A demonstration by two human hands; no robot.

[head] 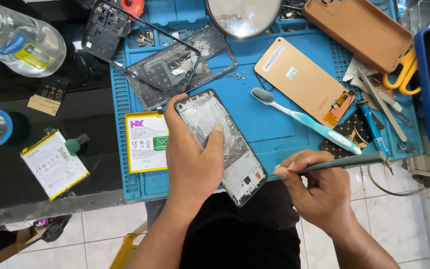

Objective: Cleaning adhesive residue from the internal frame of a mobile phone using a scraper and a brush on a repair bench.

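My left hand (192,154) grips an opened phone frame (235,149) at the near edge of a blue work mat (269,129), thumb pressed on its silvery inner surface. In my right hand (319,192) is a thin dark green tool (344,162), lying nearly level, its near end beside the frame's lower right corner. A blue and white toothbrush (304,119) lies on the mat just beyond the tool. A copper-backed display panel (302,79) rests further back on the mat.
A yellow-edged white battery (145,142) lies on the mat left of the frame; another battery (53,164) sits on the black table. A second frame and back cover (175,67), small screws (236,75), a round mirror (242,15), a tan case (359,27), tweezers, scissors (404,74) and a clear bottle (18,42) surround.
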